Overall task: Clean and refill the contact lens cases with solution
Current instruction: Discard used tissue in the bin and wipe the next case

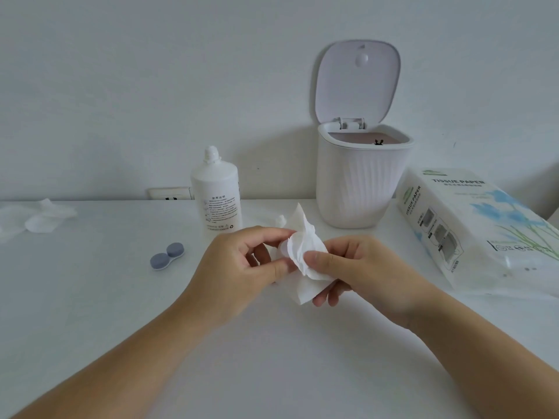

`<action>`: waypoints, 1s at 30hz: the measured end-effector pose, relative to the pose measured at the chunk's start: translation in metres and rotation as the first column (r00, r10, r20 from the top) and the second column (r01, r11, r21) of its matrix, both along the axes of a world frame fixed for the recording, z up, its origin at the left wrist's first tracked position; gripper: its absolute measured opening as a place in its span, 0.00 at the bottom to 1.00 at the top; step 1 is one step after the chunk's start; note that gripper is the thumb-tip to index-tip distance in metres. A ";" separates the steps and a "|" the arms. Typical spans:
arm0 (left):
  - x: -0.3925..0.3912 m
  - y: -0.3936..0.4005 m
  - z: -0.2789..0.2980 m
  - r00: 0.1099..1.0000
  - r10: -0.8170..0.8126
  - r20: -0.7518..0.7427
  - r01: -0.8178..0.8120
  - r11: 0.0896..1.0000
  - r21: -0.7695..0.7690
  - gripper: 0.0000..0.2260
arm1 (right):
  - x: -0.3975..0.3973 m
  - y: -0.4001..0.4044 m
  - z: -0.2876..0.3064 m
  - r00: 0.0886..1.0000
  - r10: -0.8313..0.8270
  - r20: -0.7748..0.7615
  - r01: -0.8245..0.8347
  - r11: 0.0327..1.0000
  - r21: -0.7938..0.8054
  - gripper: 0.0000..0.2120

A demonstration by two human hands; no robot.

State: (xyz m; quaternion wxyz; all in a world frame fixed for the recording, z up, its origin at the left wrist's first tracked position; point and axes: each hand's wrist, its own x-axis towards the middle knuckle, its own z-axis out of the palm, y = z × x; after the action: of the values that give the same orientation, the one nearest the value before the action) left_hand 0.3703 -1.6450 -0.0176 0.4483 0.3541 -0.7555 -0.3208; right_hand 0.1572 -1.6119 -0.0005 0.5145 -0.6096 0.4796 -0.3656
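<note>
Both my hands meet over the table's middle around a crumpled white tissue (304, 252). My left hand (242, 267) pinches a small white piece that the tissue mostly covers; what it is I cannot tell. My right hand (357, 267) holds the tissue with the thumb pressed on it. A grey-lidded contact lens case (167, 256) lies shut on the table to the left of my hands. The white solution bottle (216, 193) stands upright behind, uncapped. A small white cap (281, 220) sits behind the tissue.
A white desktop bin (361, 179) stands at the back with its lid up. A pack of tissue paper (472, 228) lies at the right. Crumpled tissues (39, 219) lie at the far left. A wall socket (171, 193) sits behind the bottle.
</note>
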 end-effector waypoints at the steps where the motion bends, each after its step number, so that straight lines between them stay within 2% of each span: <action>1: 0.001 -0.001 0.000 1.000 0.001 0.014 -0.001 1.000 -0.003 0.16 | 0.000 0.000 0.000 1.000 0.006 -0.002 -0.006 1.000 -0.001 0.16; 8: 0.003 -0.001 0.001 0.991 -0.059 0.116 0.058 0.998 0.012 0.14 | 0.003 0.002 -0.001 0.994 0.093 -0.061 -0.095 0.995 -0.020 0.10; 14: 0.003 -0.001 0.002 0.997 -0.002 0.080 0.007 0.998 -0.069 0.11 | -0.003 0.000 0.001 0.987 0.158 -0.030 -0.158 0.987 -0.002 0.11; 24: 0.000 -0.002 -0.007 0.999 0.001 0.039 -0.001 1.000 -0.004 0.10 | -0.001 -0.003 -0.010 0.998 0.064 -0.023 -0.066 0.994 -0.088 0.13; 26: -0.001 -0.002 -0.004 0.998 0.011 0.069 -0.009 1.000 -0.026 0.08 | -0.001 -0.002 -0.008 0.994 0.103 -0.035 -0.106 0.992 -0.074 0.12; 30: 0.002 -0.002 0.000 0.985 -0.011 0.172 0.028 0.995 -0.098 0.12 | -0.002 -0.002 -0.007 0.976 0.193 -0.103 -0.195 0.981 -0.010 0.14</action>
State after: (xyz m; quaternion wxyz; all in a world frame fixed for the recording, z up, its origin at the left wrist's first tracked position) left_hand 0.3722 -1.6469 -0.0178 0.3958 0.3502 -0.8096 -0.2555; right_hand 0.1551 -1.6134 -0.0079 0.5165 -0.6765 0.4396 -0.2870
